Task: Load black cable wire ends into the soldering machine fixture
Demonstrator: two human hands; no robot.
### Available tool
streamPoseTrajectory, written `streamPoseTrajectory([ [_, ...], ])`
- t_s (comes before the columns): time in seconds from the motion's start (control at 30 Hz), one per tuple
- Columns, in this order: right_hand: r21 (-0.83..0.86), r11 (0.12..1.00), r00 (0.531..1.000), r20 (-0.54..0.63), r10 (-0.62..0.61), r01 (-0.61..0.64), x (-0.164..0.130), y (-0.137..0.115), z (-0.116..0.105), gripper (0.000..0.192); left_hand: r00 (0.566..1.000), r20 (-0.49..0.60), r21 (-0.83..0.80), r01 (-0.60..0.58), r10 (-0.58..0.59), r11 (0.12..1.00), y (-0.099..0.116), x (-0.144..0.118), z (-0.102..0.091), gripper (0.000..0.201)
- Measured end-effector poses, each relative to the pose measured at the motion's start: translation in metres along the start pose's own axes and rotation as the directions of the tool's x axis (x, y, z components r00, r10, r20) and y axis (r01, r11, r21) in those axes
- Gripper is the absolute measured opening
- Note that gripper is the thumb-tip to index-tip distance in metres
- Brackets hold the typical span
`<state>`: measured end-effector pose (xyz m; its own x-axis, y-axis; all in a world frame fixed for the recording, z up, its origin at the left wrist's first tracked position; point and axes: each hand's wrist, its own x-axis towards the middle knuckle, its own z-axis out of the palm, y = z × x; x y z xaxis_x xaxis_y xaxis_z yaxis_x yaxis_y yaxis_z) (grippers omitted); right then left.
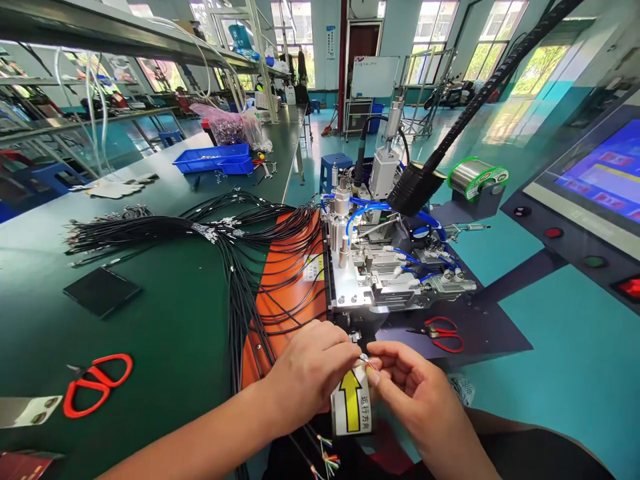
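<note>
1. Scissors (95, 383) with red handles lie at the left on the green bench (165, 333), shut, beside a white strip (27, 410) at the edge.
2. A dark pad (101, 291) lies flat further up the bench, well apart from the scissors.
3. A bundle of black cables (150, 230) fans across the bench; many strands run over an orange mat (280, 293) and down toward the person.
4. A blue tray (213, 159) sits far back on the bench, with clear bags (235, 127) behind it.
5. The left hand (307, 370) is curled narrow at the near edge of the mat, thumb and fingertips pinched on a thin wire end (367, 361) just below the front of the machine (380, 267).
6. The right hand (417, 397) meets it from the right, fingers pinched on the same wire end; the two hands' fingertips touch.
7. Under the hands hangs a white label (351, 403) with a yellow arrow pointing up; coloured wire tips (327, 460) stick out below it.
8. The machine stands just behind the hands, a metal fixture with blue hoses (375, 208) and a black duct (480, 93) slanting down into it.
9. A second pair of red scissors (440, 333) lies on the dark base (500, 340) right of the hands.
10. A solder spool (477, 177) stands behind the machine, to its right.
11. A screen (607, 173) glows blue at the far right, above round buttons (553, 233).
</note>
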<state>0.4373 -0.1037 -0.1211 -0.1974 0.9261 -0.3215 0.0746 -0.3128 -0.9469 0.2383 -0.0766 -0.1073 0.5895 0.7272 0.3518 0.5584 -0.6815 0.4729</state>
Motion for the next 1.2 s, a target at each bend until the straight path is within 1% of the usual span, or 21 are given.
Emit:
streamPoseTrajectory([
  [0.07, -0.004, 1.0, 0.998, -0.056, -0.014, 0.014, 0.0, 0.005, -0.003, 0.047, 0.999, -0.03, 0.003, 0.035, -0.035, 0.999, 0.0, -0.002, 0.003, 0.019],
  [0.13, -0.055, 0.998, 0.992, -0.118, -0.037, 0.031, -0.001, 0.011, -0.005, 0.049, 0.995, -0.056, 0.002, 0.083, -0.083, 0.997, 0.0, -0.004, 0.005, 0.022],
  [0.2, -0.121, 0.992, 0.986, -0.156, -0.054, 0.035, -0.002, 0.017, -0.006, 0.048, 0.989, -0.081, 0.011, 0.125, -0.123, 0.992, -0.001, -0.007, 0.008, 0.022],
  [0.33, -0.22, 0.972, 0.971, -0.204, -0.125, 0.079, -0.004, 0.017, 0.002, 0.041, 0.979, -0.105, -0.002, 0.173, -0.173, 0.985, -0.002, -0.011, 0.014, 0.019],
  [0.43, -0.275, 0.952, 0.952, -0.23, -0.2, 0.133, -0.004, 0.012, 0.011, 0.036, 0.978, -0.108, -0.009, 0.179, -0.179, 0.984, -0.002, -0.011, 0.014, 0.019],
  [0.6, -0.329, 0.927, 0.941, -0.216, -0.26, 0.181, -0.002, 0.008, 0.018, 0.032, 0.976, -0.117, 0.0, 0.184, -0.183, 0.983, -0.001, -0.013, 0.014, 0.02],
  [0.83, -0.393, 0.872, 0.918, -0.139, -0.37, 0.292, -0.002, 0.014, 0.017, 0.024, 0.98, -0.129, 0.064, 0.158, -0.149, 0.985, -0.002, -0.014, 0.017, 0.02],
  [0.97, -0.403, 0.854, 0.906, -0.122, -0.406, 0.329, -0.004, 0.014, 0.018, 0.021, 0.975, -0.136, 0.049, 0.187, -0.179, 0.981, -0.002, -0.014, 0.018, 0.02],
  [1.07, -0.461, 0.802, 0.872, -0.111, -0.477, 0.38, -0.004, 0.014, 0.02, 0.021, 0.971, -0.143, 0.035, 0.2, -0.193, 0.979, -0.003, -0.015, 0.02, 0.018],
  [1.2, -0.595, 0.669, 0.779, -0.112, -0.617, 0.445, -0.003, 0.016, 0.023, 0.024, 0.975, -0.14, 0.057, 0.182, -0.172, 0.982, -0.004, -0.017, 0.023, 0.018],
])
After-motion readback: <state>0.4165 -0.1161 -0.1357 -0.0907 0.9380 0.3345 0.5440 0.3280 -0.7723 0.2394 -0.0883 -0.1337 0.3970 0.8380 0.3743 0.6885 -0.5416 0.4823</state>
